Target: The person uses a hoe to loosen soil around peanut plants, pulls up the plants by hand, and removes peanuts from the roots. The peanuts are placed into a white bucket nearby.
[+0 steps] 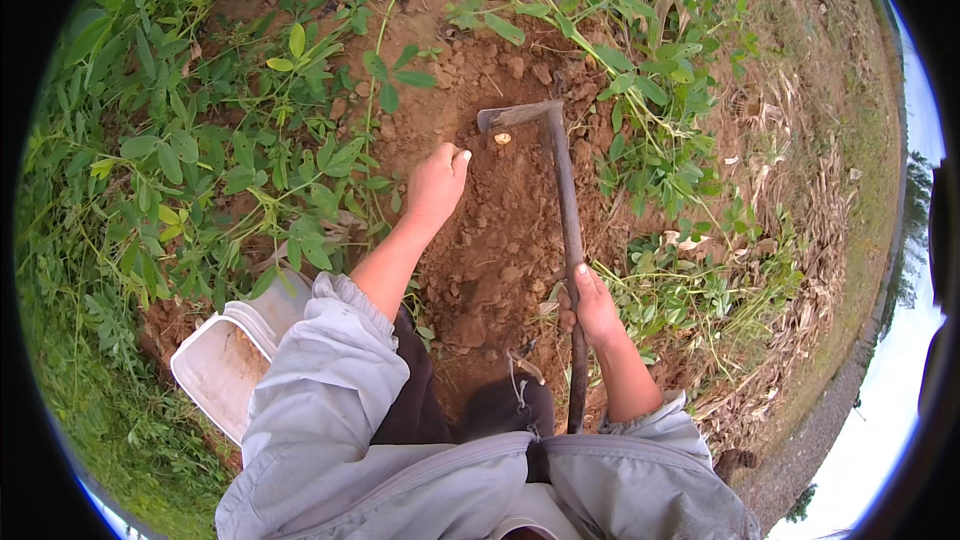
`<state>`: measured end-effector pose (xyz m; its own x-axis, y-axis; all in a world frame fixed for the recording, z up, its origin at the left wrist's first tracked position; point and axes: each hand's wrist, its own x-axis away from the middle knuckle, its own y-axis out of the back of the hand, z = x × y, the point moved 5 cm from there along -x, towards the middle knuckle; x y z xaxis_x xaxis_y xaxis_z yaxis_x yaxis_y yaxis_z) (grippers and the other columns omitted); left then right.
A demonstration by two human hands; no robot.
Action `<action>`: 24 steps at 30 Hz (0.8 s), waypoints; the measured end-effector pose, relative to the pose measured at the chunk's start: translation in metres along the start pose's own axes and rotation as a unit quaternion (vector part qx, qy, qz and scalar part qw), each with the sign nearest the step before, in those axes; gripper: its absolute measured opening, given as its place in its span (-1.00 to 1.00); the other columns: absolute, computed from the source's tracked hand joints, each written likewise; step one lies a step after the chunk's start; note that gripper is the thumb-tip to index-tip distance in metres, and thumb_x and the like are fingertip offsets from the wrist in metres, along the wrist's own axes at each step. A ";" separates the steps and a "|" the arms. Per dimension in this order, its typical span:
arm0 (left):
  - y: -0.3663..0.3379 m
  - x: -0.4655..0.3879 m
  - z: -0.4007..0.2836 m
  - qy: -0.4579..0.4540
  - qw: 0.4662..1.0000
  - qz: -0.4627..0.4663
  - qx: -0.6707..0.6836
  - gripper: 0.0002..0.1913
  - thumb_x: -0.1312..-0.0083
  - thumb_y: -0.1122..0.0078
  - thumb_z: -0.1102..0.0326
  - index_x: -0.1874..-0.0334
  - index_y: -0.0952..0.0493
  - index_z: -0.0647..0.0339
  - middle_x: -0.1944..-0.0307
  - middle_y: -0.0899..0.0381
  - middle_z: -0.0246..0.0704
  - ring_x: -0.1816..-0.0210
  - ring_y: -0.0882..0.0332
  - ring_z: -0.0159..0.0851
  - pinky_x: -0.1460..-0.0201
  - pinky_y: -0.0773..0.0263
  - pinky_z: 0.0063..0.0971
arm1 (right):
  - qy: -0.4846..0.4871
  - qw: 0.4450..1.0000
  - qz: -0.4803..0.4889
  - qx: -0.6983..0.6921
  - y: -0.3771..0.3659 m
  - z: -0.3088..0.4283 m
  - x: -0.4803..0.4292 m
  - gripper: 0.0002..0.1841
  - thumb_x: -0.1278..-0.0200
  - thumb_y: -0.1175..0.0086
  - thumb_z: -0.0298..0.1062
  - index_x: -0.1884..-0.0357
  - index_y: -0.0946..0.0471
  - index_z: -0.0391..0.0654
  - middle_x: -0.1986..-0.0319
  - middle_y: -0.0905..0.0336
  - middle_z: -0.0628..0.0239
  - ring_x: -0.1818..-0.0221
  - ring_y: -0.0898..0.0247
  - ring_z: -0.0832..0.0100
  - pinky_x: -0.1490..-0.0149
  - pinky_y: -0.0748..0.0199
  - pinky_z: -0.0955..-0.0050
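My right hand (592, 307) is wrapped around the wooden handle of a hoe (564, 195), partway along it. The hoe's flat metal blade (506, 116) rests at the loosened brown soil (487, 255) ahead of me. Just below the blade lies a pale tan pod (502, 139), which looks like a peanut. My left hand (439, 180) is curled closed above the soil, to the left of the pod and the blade. Its thumb is against the fingers, nothing shows sticking out, and the inside of the fist is hidden.
At my left stands a white plastic bucket (225, 367) with soil stains inside, partly behind my sleeve. Leafy green plants (225, 157) grow thickly on the left; more plants (660, 90) flank the hoe on the right. Dry stalks and leaves (810, 240) lie farther right.
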<state>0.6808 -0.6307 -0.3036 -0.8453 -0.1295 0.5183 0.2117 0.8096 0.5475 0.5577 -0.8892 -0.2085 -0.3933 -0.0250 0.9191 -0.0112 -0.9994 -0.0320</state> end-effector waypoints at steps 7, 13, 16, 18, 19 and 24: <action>-0.035 -0.031 -0.058 -0.083 0.988 0.050 -0.118 -0.56 -0.38 0.01 0.21 -0.28 -0.28 0.12 0.22 -0.64 -0.08 0.20 -0.61 0.06 0.14 -0.48 -0.06 | 0.078 0.996 -0.026 -0.022 0.013 0.038 -0.004 -0.56 -0.47 0.23 0.12 0.08 -0.32 -0.13 0.63 -0.24 0.39 0.75 -0.10 0.55 0.64 -0.17 0.52; -0.049 -0.067 -0.068 -0.072 0.981 0.071 -0.165 -0.50 -0.38 0.09 0.28 -0.38 -0.20 0.10 0.18 -0.65 -0.07 0.14 -0.62 0.04 0.13 -0.50 -0.10 | 0.093 0.995 -0.019 -0.025 0.007 0.045 -0.002 -0.58 -0.48 0.21 0.07 0.02 -0.33 -0.14 0.60 -0.28 0.38 0.73 -0.15 0.55 0.63 -0.21 0.53; -0.048 -0.078 -0.077 -0.065 0.973 0.092 -0.202 -0.55 -0.35 0.14 0.37 -0.31 -0.27 0.16 0.20 -0.66 -0.07 0.12 -0.62 0.04 0.09 -0.50 -0.10 | 0.118 0.993 -0.024 -0.015 0.001 0.052 -0.006 -0.61 -0.49 0.21 0.03 0.02 -0.33 -0.13 0.59 -0.29 0.37 0.73 -0.16 0.55 0.64 -0.20 0.54; -0.049 -0.079 -0.080 -0.068 0.967 0.102 -0.225 -0.61 -0.32 0.16 0.41 -0.20 -0.34 0.21 0.20 -0.66 -0.06 0.11 -0.62 0.04 0.07 -0.50 -0.10 | 0.138 0.990 -0.036 0.008 -0.005 0.067 -0.006 -0.63 -0.49 0.20 0.00 -0.01 -0.32 -0.11 0.58 -0.30 0.36 0.72 -0.17 0.54 0.64 -0.20 0.54; -0.049 -0.078 -0.079 -0.073 0.963 0.107 -0.236 -0.65 -0.31 0.17 0.43 -0.14 -0.37 0.24 0.19 -0.65 -0.06 0.10 -0.62 0.04 0.06 -0.50 -0.10 | 0.156 0.987 -0.039 0.013 -0.007 0.076 -0.006 -0.65 -0.49 0.20 -0.01 -0.02 -0.31 -0.10 0.58 -0.30 0.36 0.72 -0.18 0.54 0.63 -0.21 0.54; -0.050 -0.075 -0.062 -0.043 0.976 0.166 -0.135 -0.80 -0.32 0.14 0.38 0.09 -0.42 0.28 0.22 -0.64 -0.04 0.17 -0.60 -0.01 0.16 -0.48 -0.17 | 0.199 0.978 -0.053 0.021 -0.009 0.107 -0.010 -0.71 -0.50 0.21 -0.07 -0.03 -0.28 -0.05 0.55 -0.33 0.35 0.68 -0.23 0.54 0.59 -0.24 0.56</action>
<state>0.7641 -0.6971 -0.3286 -0.7432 0.1725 0.6465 0.5931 0.6170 0.5172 0.6598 -0.8828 -0.1750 -0.7188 0.0806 0.6906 -0.0369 -0.9963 0.0779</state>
